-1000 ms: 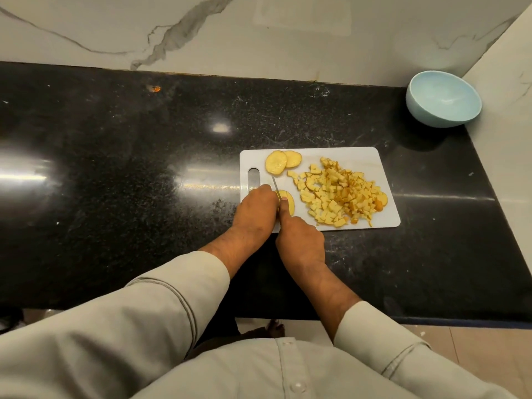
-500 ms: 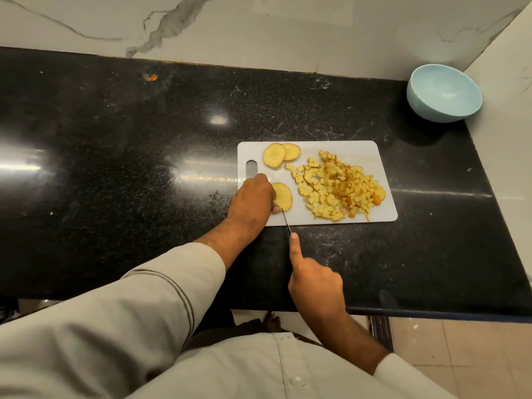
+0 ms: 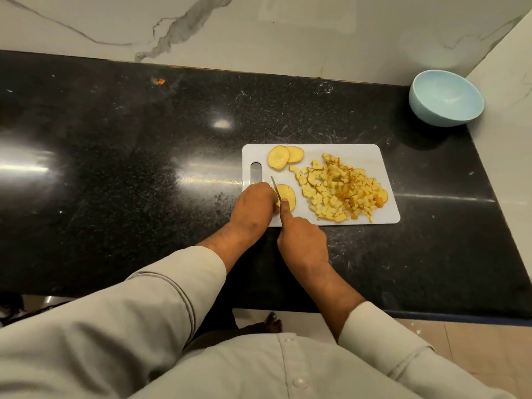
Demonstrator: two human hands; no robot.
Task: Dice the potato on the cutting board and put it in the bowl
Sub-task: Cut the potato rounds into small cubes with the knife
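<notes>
On the white cutting board (image 3: 374,156), the right hand (image 3: 302,240) grips a knife (image 3: 275,189) over a potato slice (image 3: 288,197); the left hand (image 3: 254,207) seems to pin it. Diced potato (image 3: 339,188) lies beside, two slices (image 3: 283,156) behind. The blue bowl (image 3: 446,99) sits well apart in the corner.

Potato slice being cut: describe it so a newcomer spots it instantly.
Find the white plastic cutting board on the black stone counter. At its near-left corner lies one round yellow potato slice, under the knife blade and left hand. Unlike the two overlapping slices behind, it lies alone.
</notes>
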